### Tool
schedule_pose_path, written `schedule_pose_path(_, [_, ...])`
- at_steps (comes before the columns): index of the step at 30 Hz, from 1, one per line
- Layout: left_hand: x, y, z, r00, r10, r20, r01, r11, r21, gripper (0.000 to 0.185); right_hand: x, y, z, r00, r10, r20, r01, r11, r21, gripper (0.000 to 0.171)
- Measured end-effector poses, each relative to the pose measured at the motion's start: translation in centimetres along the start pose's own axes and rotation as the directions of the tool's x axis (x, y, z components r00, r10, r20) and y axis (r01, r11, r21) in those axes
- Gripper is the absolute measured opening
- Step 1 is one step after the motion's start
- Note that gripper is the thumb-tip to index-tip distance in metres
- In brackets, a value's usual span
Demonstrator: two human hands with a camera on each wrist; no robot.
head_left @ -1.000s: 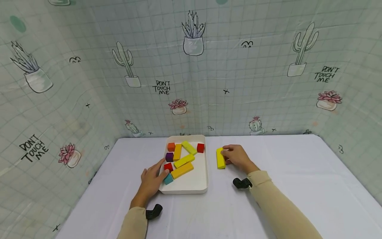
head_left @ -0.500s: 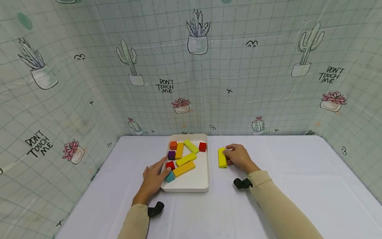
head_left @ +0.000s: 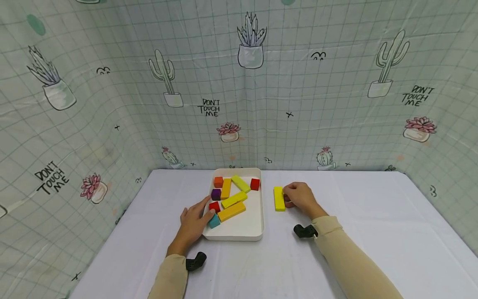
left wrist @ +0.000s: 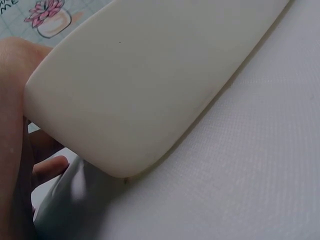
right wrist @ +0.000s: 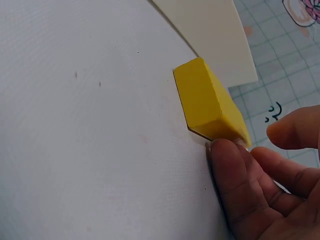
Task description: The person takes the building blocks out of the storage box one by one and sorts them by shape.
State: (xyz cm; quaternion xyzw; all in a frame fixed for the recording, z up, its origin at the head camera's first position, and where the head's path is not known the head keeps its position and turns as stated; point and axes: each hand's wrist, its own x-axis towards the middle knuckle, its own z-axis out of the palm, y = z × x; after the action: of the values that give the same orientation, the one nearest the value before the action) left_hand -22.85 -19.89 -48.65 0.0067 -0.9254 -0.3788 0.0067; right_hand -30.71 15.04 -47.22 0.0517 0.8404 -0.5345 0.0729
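White cloth covers the table point(head_left: 373, 232); a curtain point(head_left: 298, 83) printed with cacti and "DON'T TOUCH ME" closes it in on three sides.

Nearest you, both beige sleeves enter from below, each with a black wrist camera beside it.

Your left hand point(head_left: 193, 224) lies flat at the left front corner of the white tray point(head_left: 239, 237). Fingers straight and relaxed, thumb along the tray's left wall, fingertips at the teal block point(head_left: 214, 221). From the left wrist view the tray's outer wall point(left wrist: 150, 90) fills the frame, your fingers point(left wrist: 47, 167) just beside its corner; you grasp nothing.

Your right hand point(head_left: 300, 198) rests on the cloth right of the tray, fingers loosely curled. The fingertips point(right wrist: 227, 155) touch the right side of the long yellow block point(head_left: 278, 198), which lies flat on the table, just outside the tray, long axis running away from you. In the right wrist view the block point(right wrist: 207, 102) sits free on the cloth; fingers touch but do not close round it.

Inside the tray, front to back: the teal block, a red cube point(head_left: 214, 206), an orange bar point(head_left: 231, 211), a lime bar point(head_left: 234, 199), a purple cube point(head_left: 215, 194), a second orange bar point(head_left: 225, 188), another lime bar point(head_left: 240, 183), an orange cube point(head_left: 218, 181), and a second red cube point(head_left: 255, 184) at the right wall.
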Motion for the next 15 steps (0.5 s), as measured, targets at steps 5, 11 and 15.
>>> schedule_pose_path(5, [0.00,0.03,0.02,1.000,-0.004,0.000,0.004,1.000,0.001,0.062,-0.20,0.02,-0.13,1.000,0.010,-0.003,-0.010,1.000,0.016,0.032])
schedule_pose_path(11, [-0.10,0.05,0.00,1.000,-0.004,0.000,0.004,1.000,0.000,0.062,-0.43,-0.13,-0.28,1.000,0.015,-0.015,-0.014,0.999,0.048,0.030])
schedule_pose_path(15, [-0.04,0.13,0.01,1.000,0.000,0.000,0.000,1.000,-0.003,0.061,-0.63,-0.51,-0.52,1.000,-0.021,-0.020,0.023,0.997,0.080,0.032])
